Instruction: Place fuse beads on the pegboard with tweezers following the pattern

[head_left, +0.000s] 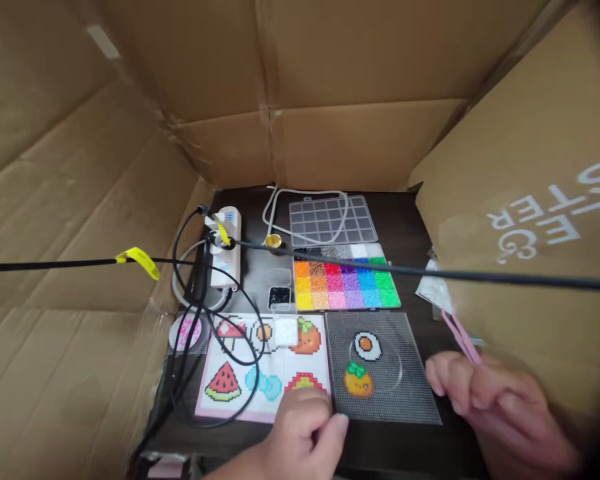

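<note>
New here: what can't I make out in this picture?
All in the head view:
Lower part of the red-and-yellow drawing: behind the left hand.
Gripped part of the pink tweezers: inside the right hand.
Cardboard lettering: cut off by the right edge.
Individual beads: too small.

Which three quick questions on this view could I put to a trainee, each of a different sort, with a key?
1. Which hand holds the pink tweezers?
2. True or false: on the pegboard, the egg figure lies above the orange figure in the picture.
3. The beads in the small box on the pattern sheet are: A black, B white, C green.

Key:
1. The right hand.
2. True.
3. B.
</note>
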`<state>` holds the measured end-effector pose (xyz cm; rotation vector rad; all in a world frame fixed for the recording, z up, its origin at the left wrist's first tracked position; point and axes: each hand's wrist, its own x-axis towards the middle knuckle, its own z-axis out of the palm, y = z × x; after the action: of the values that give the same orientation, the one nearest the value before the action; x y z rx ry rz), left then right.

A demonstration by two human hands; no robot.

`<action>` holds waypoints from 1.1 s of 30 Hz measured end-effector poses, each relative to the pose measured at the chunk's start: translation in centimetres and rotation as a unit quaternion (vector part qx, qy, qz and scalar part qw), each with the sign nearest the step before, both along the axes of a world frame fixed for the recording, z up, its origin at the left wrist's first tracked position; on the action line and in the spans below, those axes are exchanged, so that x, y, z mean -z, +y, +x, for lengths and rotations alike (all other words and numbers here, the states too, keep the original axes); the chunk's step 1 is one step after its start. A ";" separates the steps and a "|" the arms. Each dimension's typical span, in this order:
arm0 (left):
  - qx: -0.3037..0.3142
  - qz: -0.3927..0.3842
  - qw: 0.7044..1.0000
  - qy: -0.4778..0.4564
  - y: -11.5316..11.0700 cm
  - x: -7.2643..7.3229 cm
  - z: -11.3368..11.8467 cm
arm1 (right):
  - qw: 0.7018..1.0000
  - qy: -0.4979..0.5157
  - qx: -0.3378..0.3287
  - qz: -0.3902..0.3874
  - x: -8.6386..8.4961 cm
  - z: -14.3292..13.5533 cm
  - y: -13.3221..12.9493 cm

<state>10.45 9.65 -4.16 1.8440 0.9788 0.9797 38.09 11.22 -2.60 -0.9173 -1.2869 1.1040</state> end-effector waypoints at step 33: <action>0.077 0.116 0.963 0.232 -0.1 0.3 0.3 | 0.956 -0.220 0.146 0.128 1.9 -3.3 -0.9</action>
<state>10.77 9.50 -4.48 2.3759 0.9989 0.5956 34.80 10.37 -4.54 -1.1493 -1.5496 0.5003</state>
